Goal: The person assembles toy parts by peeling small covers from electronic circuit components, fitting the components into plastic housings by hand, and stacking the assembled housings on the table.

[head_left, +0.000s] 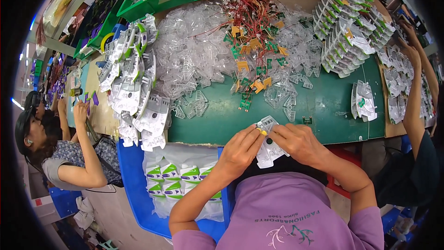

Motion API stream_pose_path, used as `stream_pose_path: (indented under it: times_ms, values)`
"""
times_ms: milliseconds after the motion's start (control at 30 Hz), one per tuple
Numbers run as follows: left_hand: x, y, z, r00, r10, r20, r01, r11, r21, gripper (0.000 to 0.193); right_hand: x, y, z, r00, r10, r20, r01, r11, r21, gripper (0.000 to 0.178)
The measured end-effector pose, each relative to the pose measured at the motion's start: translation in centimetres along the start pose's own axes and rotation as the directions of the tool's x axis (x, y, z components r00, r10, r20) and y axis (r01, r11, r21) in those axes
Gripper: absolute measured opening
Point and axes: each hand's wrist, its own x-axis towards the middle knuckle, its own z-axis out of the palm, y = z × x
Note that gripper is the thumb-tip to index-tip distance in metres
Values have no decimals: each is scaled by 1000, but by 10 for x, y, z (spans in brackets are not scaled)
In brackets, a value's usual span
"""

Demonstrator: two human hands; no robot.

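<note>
Left hand and right hand both had fingers pinched on a white shell at the worktop's near edge. Clear plastic pieces lay heaped beyond.

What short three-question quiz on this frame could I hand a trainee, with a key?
1. True or false: the person's left hand and right hand are both at the same white plastic piece.
2. Multiple choice: what colour is the bin at the person's left, holding the green-and-white items? a) red; b) blue; c) yellow.
3. Fill in the blank: the red wires at the far side of the table lie among many ____ plastic parts.

Key: 1 true; 2 b; 3 clear.
</note>
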Motion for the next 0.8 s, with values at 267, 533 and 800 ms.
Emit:
stream_pose_path:
  times_ms: [267,533,800]
  values:
    - [2,0,8,997,7,75,-10,999,48,34,-1,5,0,985,173,15,-173,968,182,20]
    - [-3,5,26,954,-270,-133,211,915,-344,58,-8,-7,-27,939,296,177,-338,892,301,27]
    - [11,-6,12,976,-95,197,149,949,-279,67,-12,-11,-36,934,344,94,-350,836,423,25]
